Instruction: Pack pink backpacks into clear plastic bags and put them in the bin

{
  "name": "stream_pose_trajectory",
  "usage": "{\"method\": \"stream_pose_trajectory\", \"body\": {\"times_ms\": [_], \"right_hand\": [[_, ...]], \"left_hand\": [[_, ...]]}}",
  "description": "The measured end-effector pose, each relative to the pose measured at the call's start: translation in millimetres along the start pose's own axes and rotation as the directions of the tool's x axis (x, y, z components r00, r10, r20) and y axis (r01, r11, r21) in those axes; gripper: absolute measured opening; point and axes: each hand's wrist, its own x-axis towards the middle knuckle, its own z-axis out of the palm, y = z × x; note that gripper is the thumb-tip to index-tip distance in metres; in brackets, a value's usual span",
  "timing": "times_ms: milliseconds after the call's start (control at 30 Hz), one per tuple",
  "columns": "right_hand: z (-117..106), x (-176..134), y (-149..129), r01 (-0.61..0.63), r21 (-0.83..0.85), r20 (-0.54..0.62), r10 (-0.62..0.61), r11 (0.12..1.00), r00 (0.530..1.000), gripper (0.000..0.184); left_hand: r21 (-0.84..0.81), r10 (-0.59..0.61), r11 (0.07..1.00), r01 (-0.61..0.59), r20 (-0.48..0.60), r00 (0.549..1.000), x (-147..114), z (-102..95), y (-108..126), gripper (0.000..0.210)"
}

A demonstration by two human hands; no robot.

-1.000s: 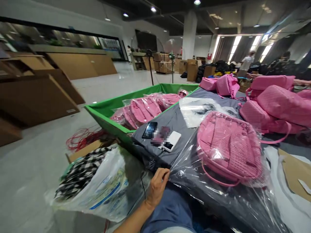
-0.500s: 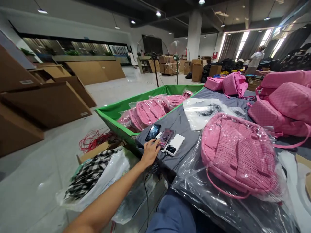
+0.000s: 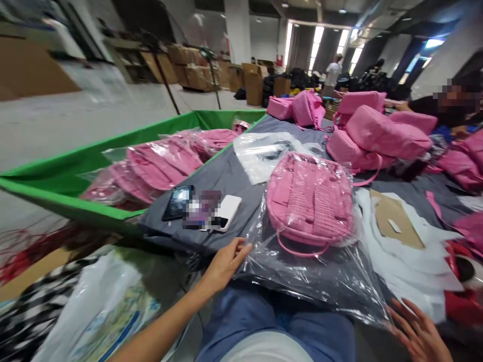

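The backpack [image 3: 309, 201], pink and quilted, lies flat inside a clear bag [image 3: 302, 276] on the dark, cloth-covered surface [image 3: 222, 176], in front of the person. Its handle loop points toward the person, and the loose end of the clear bag spreads out past it to the near edge.

The left hand [image 3: 224, 264] is at the left side of that loose end, its fingers bent and its thumb close to them; the grip is narrow, but whether it pinches the film cannot be told. The right hand [image 3: 420, 332] is by the right corner of the clear bag, fingers spread and the grip wide; whether the fingertips touch the film is unclear.

Left of the backpack, a phone [image 3: 179, 201], a blurred-out item [image 3: 204, 208] and a white device [image 3: 230, 211] lie in a row. Behind them is a printed white sheet [image 3: 252, 156]. To the right, a piece of cardboard [image 3: 398, 223] rests on white sheets [image 3: 392, 266], with a heap of unwrapped pink bags [image 3: 388, 130] beyond.

A green bin [image 3: 33, 181] stands against the left side of the surface, holding wrapped pink backpacks [image 3: 166, 163]. Nearer, checked cloth [image 3: 53, 299] shows beside a white sack [image 3: 90, 301]. Far back, a person in a white top [image 3: 332, 73] stands.
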Motion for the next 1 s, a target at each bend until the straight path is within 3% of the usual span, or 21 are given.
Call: {"method": "stream_pose_trajectory", "body": {"times_ms": [67, 133, 200, 333, 433, 500, 600, 700, 767, 833, 900, 1000], "right_hand": [[4, 5, -23, -0.141, 0.066, 0.014, 0.141, 0.988, 0.99, 0.065], [17, 8, -43, -0.213, 0.057, 0.089, 0.207, 0.975, 0.974, 0.06], [34, 9, -55, -0.241, 0.028, 0.086, 0.238, 0.97, 0.967, 0.057], [60, 6, -60, -0.097, -0.09, -0.015, 0.097, 0.991, 0.995, 0.057], [65, 0, -55, 0.067, -0.216, -0.089, -0.088, 0.974, 0.992, 0.062], [62, -4, -52, 0.14, -0.305, -0.122, -0.184, 0.942, 0.975, 0.064], [55, -2, -45, 0.149, -0.363, -0.119, -0.204, 0.92, 0.972, 0.064], [49, 8, -36, 0.066, -0.306, -0.056, -0.087, 0.95, 0.995, 0.06], [49, 14, -32, -0.011, -0.231, -0.007, 0.01, 0.973, 1.0, 0.058], [50, 18, -30, -0.064, -0.173, 0.033, 0.07, 0.983, 0.997, 0.059], [52, 22, -32, -0.084, -0.128, 0.08, 0.094, 0.988, 0.992, 0.059], [51, 28, -39, -0.16, -0.058, 0.128, 0.167, 0.985, 0.978, 0.055]], "left_hand": [[0.049, -0.054, 0.997, 0.053, 0.017, 0.998, 1, 4.8, -2, 0.056], [0.137, -0.065, 0.988, 0.07, -0.046, 0.997, 6, 7.1, -5, 0.058], [0.225, -0.037, 0.972, 0.064, -0.121, 0.992, 9, 9.9, -10, 0.059], [0.359, 0.104, 0.931, -0.06, -0.105, 0.989, 14, 24.2, -19, 0.052], [0.513, 0.253, 0.842, -0.17, -0.095, 0.963, 11, 41.6, -16, 0.044], [0.539, 0.273, 0.825, -0.172, -0.114, 0.955, 8, 50.0, -10, 0.037], [0.367, 0.211, 0.918, -0.151, -0.129, 0.969, 11, 43.9, -6, 0.03], [0.01, 0.094, 0.996, -0.094, -0.113, 0.989, 16, 10.5, -9, 0.032], [-0.258, -0.014, 0.966, -0.01, -0.091, 0.996, 16, -16.4, -12, 0.039], [-0.467, -0.116, 0.878, 0.103, 0.0, 0.993, 14, -36.0, -13, 0.048], [-0.55, -0.173, 0.805, 0.22, 0.136, 0.975, 11, -43.8, -12, 0.057], [-0.539, -0.18, 0.796, 0.274, 0.221, 0.959, 8, -40.6, -12, 0.06]]}}
